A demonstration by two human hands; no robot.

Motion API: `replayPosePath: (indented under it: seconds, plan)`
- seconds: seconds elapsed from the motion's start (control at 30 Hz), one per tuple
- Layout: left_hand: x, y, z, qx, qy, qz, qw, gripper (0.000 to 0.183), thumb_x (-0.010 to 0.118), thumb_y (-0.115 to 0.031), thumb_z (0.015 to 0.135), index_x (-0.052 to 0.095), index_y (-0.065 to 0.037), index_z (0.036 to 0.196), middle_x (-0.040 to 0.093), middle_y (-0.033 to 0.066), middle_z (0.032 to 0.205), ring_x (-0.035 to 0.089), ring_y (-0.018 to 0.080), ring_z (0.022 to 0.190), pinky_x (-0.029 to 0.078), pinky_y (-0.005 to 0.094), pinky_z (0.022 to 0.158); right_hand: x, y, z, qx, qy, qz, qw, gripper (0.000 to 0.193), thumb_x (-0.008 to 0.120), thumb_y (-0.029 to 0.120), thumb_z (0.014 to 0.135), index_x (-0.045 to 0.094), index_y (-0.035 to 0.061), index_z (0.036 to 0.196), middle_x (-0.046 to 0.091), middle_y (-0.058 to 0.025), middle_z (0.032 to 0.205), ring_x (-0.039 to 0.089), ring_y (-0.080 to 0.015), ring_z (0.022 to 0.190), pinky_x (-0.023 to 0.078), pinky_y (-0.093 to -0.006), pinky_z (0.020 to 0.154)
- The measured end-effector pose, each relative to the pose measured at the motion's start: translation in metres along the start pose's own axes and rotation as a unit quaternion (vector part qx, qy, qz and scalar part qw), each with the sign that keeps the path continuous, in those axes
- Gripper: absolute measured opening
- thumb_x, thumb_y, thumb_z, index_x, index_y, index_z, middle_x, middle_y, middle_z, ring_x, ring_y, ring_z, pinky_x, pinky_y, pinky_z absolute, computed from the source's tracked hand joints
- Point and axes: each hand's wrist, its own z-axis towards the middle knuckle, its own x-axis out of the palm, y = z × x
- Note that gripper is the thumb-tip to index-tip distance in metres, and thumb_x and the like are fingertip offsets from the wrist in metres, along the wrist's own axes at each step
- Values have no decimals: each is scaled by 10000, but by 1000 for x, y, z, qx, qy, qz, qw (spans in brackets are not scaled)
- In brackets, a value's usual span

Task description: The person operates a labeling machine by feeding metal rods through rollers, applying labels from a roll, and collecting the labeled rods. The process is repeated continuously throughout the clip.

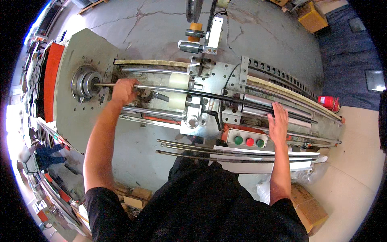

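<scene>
A long thin rod (209, 94), bare metal at the left and black further right, lies across the machine. Its left end meets the round metal chuck (86, 84) on the grey headstock. My left hand (124, 92) is closed around the rod a short way from the chuck. Toward the rod's right part, my right hand (278, 122) rests with fingers stretched out and fingertips at the black section. Between my hands is the metal carriage (215, 76), with white rollers (177, 100) beside the rod. A black lever handle (216, 117) sits on the carriage's near side.
A control box (246, 138) with green and red buttons is left of my right wrist. Several loose rods (189, 149) lie along the machine's near side. Cardboard boxes (308, 205) stand at lower right, and a red cylinder (328, 103) at the far right.
</scene>
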Motion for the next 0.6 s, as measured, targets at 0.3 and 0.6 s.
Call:
replayPosePath:
  seconds: [0.3, 0.6]
  plan:
    - [4, -93, 8, 59, -18, -54, 997, 447, 835, -236, 750, 664, -123, 1148, 721, 111, 1076, 669, 343, 1049, 486, 464, 956, 11, 60, 19, -18, 5, 15, 1000, 500, 601, 297, 1010, 519, 75, 1450, 560, -158, 1459, 484, -357, 1383, 275, -541, 1202]
    - [-2, -88, 8, 79, -4, -68, 995, 401, 811, -205, 770, 626, -96, 1108, 711, 105, 1051, 665, 335, 1046, 487, 458, 942, 23, 116, 35, -39, 14, 53, 998, 521, 637, 296, 984, 534, 66, 1440, 564, -137, 1460, 486, -344, 1387, 272, -545, 1199]
